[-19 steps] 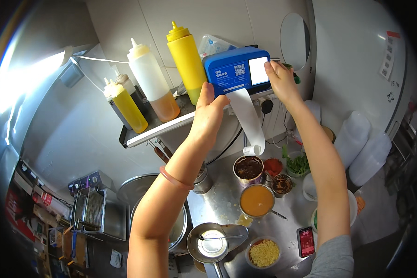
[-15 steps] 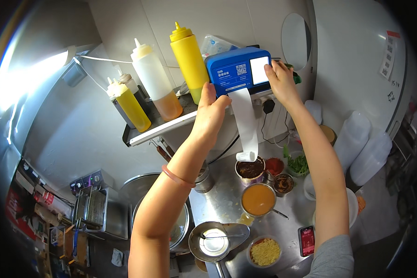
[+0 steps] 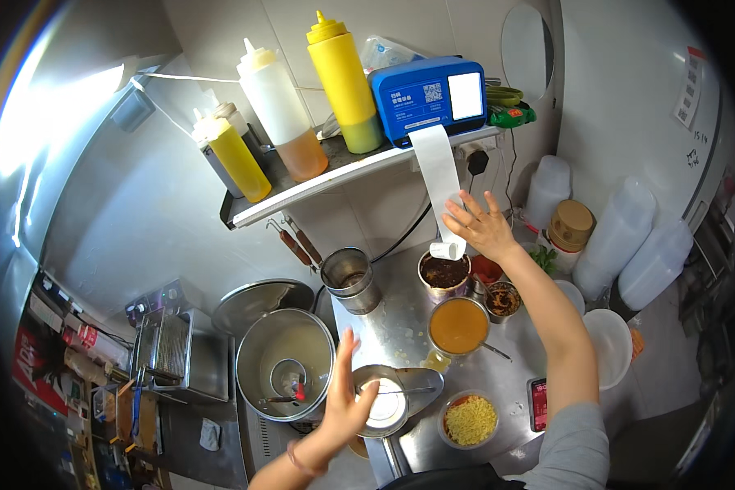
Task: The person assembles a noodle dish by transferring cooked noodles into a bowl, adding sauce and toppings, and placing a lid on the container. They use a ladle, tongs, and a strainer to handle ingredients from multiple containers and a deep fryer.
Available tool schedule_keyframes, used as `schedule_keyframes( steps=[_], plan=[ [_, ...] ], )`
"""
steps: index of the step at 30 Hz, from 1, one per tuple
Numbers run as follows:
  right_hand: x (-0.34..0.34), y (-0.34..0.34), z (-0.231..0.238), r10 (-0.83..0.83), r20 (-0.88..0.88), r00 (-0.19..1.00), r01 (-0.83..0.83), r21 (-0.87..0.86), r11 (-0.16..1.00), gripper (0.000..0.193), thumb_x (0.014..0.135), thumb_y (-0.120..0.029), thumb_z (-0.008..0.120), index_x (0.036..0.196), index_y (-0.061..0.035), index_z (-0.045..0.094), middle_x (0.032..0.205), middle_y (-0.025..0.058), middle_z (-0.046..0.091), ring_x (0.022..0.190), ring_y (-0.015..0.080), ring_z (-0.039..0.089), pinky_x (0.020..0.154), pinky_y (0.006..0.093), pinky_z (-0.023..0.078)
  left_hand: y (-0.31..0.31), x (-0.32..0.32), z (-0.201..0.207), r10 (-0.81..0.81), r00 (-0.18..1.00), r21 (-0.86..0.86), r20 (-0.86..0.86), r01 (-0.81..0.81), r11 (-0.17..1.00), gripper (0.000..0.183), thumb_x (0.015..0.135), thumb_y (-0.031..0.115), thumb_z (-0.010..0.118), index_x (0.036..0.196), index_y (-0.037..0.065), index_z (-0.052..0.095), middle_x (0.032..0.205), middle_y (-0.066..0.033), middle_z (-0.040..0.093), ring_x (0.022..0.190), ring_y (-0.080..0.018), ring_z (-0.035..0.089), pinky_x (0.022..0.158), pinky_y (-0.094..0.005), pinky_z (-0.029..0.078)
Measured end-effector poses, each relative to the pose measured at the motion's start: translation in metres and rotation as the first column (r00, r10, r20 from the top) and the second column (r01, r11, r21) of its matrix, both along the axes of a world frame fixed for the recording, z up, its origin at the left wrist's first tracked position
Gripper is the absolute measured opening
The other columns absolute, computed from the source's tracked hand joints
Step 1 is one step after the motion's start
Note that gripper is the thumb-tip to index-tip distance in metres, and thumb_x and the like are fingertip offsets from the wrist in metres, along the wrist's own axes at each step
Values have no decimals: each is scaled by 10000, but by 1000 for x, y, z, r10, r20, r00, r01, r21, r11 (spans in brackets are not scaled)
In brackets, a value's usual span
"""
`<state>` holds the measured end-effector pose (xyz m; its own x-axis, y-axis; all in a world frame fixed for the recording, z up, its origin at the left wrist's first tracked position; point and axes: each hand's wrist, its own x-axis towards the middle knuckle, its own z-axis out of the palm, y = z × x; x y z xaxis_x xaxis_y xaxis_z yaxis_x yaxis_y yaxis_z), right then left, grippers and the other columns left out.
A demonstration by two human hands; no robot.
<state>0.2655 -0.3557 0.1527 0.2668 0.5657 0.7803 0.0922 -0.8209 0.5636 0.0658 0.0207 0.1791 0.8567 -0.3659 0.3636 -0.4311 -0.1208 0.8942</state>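
Note:
A blue receipt printer (image 3: 420, 98) with a lit white panel stands on the wall shelf. From its front hangs a long strip of white paper (image 3: 438, 167), curled at the lower end. My right hand (image 3: 483, 230) is beside the strip, fingers spread and holding nothing; whether a fingertip touches the paper I cannot tell. Lower down, my left hand (image 3: 347, 400) is open and empty over the left side of a metal saucepan (image 3: 366, 425), hiding part of it. Under the paper's curled end sits a pot of dark paste (image 3: 443, 269). Closer to me is a pot of orange sauce (image 3: 459, 325).
Squeeze bottles (image 3: 341, 82) line the shelf (image 3: 294, 189). Left of the metal counter (image 3: 498, 384) stands a deep steel pot (image 3: 245, 371) with a ladle inside. A bowl of yellow crumbs (image 3: 470, 420) and a phone (image 3: 537, 404) lie near my right arm. Stacked plastic tubs (image 3: 621, 237) stand at right.
Both hands have left the printer. My left hand has dropped down over the saucepan, and my right hand has come down beside the paper strip. The view has shifted slightly.

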Motion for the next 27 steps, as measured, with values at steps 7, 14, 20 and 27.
schedule_keyframes(
  steps=[7, 14, 20, 27],
  plan=[
    [-21, 29, 3, 180, -166, 970, -177, 35, 984, 54, 855, -146, 627, 845, -174, 672, 1250, -27, 644, 1333, 176, 493, 1221, 487, 144, 91, -172, -114, 230, 887, 61, -401, -225, 972, 553, 933, 94, 620, 1437, 4, 412, 1518, -157, 393, 1400, -269, 368, 1160, -404, 272],
    [-54, 85, -6, 460, -158, 874, -366, 410, 836, 127, 815, -19, 638, 925, 12, 696, 1179, 100, 685, 1236, 255, 588, 1094, 505, 417, 189, -313, -296, 618, 397, 523, -678, -330, 786, 528, 949, 225, 623, 1415, 32, 467, 1404, -148, 521, 1321, -261, 458, 1104, -416, 366],
    [-42, 102, -11, 443, -33, 896, -341, 587, 734, 200, 773, 57, 614, 961, 19, 672, 1202, 151, 672, 1140, 273, 641, 1122, 535, 371, 185, -314, -279, 565, 336, 460, -753, -346, 818, 513, 952, 246, 620, 1401, 37, 488, 1369, -140, 550, 1268, -263, 506, 1061, -419, 410],
    [-41, 148, -13, 592, -274, 758, -41, 886, 463, 80, 884, -29, 612, 911, 10, 676, 804, 101, 670, 707, 205, 619, 928, 394, 426, 198, -336, -269, 634, 424, 475, -646, -427, 769, 487, 955, 292, 611, 1369, 47, 530, 1307, -124, 595, 1108, -263, 599, 949, -422, 492]
  ],
)
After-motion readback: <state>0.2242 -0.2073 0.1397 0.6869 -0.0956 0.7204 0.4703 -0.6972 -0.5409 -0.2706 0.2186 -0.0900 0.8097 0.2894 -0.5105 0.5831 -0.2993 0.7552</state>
